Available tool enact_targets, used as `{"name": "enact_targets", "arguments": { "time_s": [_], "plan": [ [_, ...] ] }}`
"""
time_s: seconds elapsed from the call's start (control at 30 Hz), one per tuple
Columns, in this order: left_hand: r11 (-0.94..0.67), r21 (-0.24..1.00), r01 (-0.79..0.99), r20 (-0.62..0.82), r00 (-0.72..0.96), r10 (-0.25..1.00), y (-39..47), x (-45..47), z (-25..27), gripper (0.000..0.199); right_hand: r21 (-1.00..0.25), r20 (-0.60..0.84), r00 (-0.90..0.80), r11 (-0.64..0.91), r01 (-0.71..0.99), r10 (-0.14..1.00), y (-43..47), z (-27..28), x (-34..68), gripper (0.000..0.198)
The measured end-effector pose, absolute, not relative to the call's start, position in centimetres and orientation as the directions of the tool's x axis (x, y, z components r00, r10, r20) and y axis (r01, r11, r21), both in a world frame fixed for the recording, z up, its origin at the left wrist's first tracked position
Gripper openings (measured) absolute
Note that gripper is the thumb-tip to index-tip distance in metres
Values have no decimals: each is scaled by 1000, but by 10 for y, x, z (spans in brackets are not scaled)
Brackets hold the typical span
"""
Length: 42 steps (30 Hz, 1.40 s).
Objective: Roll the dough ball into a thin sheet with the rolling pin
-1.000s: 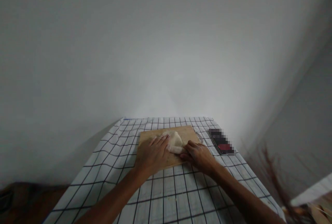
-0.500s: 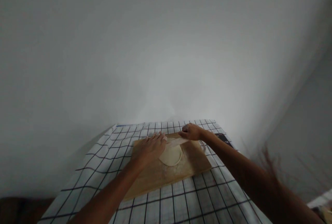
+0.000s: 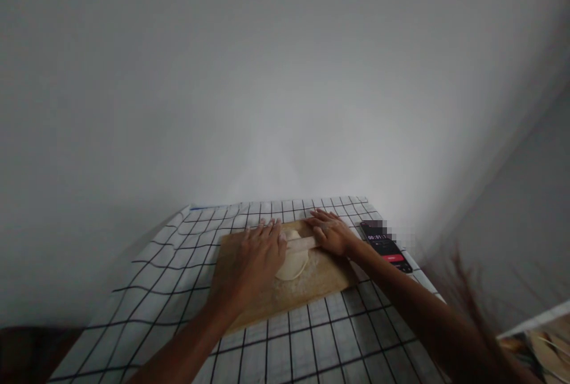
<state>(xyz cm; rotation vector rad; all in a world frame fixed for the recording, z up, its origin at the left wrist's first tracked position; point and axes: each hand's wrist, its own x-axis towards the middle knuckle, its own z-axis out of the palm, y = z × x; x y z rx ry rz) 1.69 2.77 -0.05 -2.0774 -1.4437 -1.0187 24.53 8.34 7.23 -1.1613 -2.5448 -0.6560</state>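
Observation:
A pale rolling pin [image 3: 301, 244] lies across a flattened round of dough [image 3: 291, 266] on a floured wooden board [image 3: 285, 305]. My left hand [image 3: 265, 250] lies palm down over the pin's left end, its fingers stretched forward. Over the right end rests my right hand [image 3: 332, 232], fingers also extended and flat rather than wrapped round it. Both ends of the pin are hidden under my hands. The dough shows in front of the pin and a little behind it.
A white cloth with a dark grid [image 3: 307, 336] covers the table under the board. A phone [image 3: 386, 247] with a running timer lies right of the board, near the table edge. A bare wall [image 3: 276, 105] rises behind. Several unclear items sit at the lower right.
My right hand has loosened from a closed grip on the pin to flat, stretched fingers. My left hand stays on its end. The view has shifted slightly, showing more of the phone.

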Motion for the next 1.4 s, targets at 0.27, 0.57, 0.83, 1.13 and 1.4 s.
{"name": "enact_targets", "arguments": {
  "time_s": [0.27, 0.57, 0.83, 1.13, 1.4],
  "plan": [
    [-470, 27, 882, 795, 266, 546, 3, 16, -18, 49, 251, 553, -582, 547, 799, 596, 13, 39, 249, 43],
    [-458, -33, 888, 816, 288, 501, 7, 15, -36, 51, 249, 557, -546, 501, 829, 626, -6, 37, 243, 36],
    [-475, -34, 879, 771, 325, 547, 10, 14, -17, 48, 321, 461, -563, 462, 827, 686, 58, 69, 233, 42],
    [-433, 20, 901, 685, 303, 662, 46, 8, -4, 44, 387, 310, -634, 515, 765, 708, 101, 94, 221, 29],
    [-294, 83, 952, 689, 158, 707, 71, 11, -7, 45, 387, 364, -596, 466, 796, 716, 108, 89, 220, 23]
  ]
}}
